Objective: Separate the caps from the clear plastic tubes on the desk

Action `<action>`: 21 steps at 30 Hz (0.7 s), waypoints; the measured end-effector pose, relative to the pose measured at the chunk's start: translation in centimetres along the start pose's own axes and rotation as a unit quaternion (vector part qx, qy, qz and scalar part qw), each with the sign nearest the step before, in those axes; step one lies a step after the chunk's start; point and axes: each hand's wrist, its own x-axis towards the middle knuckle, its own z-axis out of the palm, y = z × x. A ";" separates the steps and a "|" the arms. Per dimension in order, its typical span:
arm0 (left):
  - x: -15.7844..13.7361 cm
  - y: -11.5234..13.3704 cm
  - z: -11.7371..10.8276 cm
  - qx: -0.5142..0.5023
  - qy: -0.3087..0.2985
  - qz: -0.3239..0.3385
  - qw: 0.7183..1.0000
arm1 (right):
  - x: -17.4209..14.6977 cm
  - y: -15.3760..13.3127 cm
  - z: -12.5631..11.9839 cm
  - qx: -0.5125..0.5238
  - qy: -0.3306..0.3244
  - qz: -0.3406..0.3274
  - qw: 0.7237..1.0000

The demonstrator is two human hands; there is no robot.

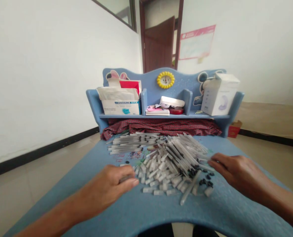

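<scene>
Though curled, grip unclear, left fingers (126, 171) and right fingers (220, 159) beside tubes (181, 152), black caps (208, 177); shelf (166, 117) behind.

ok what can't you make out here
All in the head view:
Left grip: what it holds, if anything; hidden by its own curl and blur.
Right grip: likewise, hidden behind its own back.
Wall poster: print blurred.
Yellow clock: exact time; face too small.
Dark legs: cut off by bottom edge.
</scene>
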 end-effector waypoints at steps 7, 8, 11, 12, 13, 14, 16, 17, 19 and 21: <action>5.3 4.0 5.4 0.134 -0.007 0.138 0.981 | 6.8 -4.3 2.5 -0.165 -0.122 0.067 0.976; 5.5 4.2 6.0 0.152 -0.010 0.144 0.978 | 7.2 -4.4 2.7 -0.168 -0.125 0.068 0.976; 5.7 4.3 7.2 0.189 -0.011 0.153 0.970 | 7.9 -4.5 3.4 -0.173 -0.123 0.068 0.975; 5.8 4.4 7.4 0.196 -0.010 0.157 0.968 | 8.0 -4.6 3.5 -0.175 -0.122 0.067 0.975; 5.8 4.4 7.5 0.201 -0.007 0.160 0.966 | 8.0 -4.6 3.7 -0.177 -0.121 0.066 0.974; 5.8 4.4 7.6 0.204 -0.004 0.163 0.965 | 8.0 -4.7 3.8 -0.179 -0.120 0.066 0.974; 5.8 4.3 7.7 0.209 0.003 0.168 0.964 | 7.9 -4.7 3.9 -0.182 -0.118 0.067 0.974; 5.7 4.2 7.8 0.208 0.007 0.169 0.963 | 7.8 -4.7 4.0 -0.182 -0.116 0.070 0.974; 5.7 4.0 7.7 0.202 0.016 0.172 0.964 | 7.7 -4.4 4.1 -0.181 -0.109 0.075 0.975; 5.6 3.6 7.6 0.185 0.028 0.180 0.966 | 7.5 -3.9 4.2 -0.179 -0.097 0.083 0.976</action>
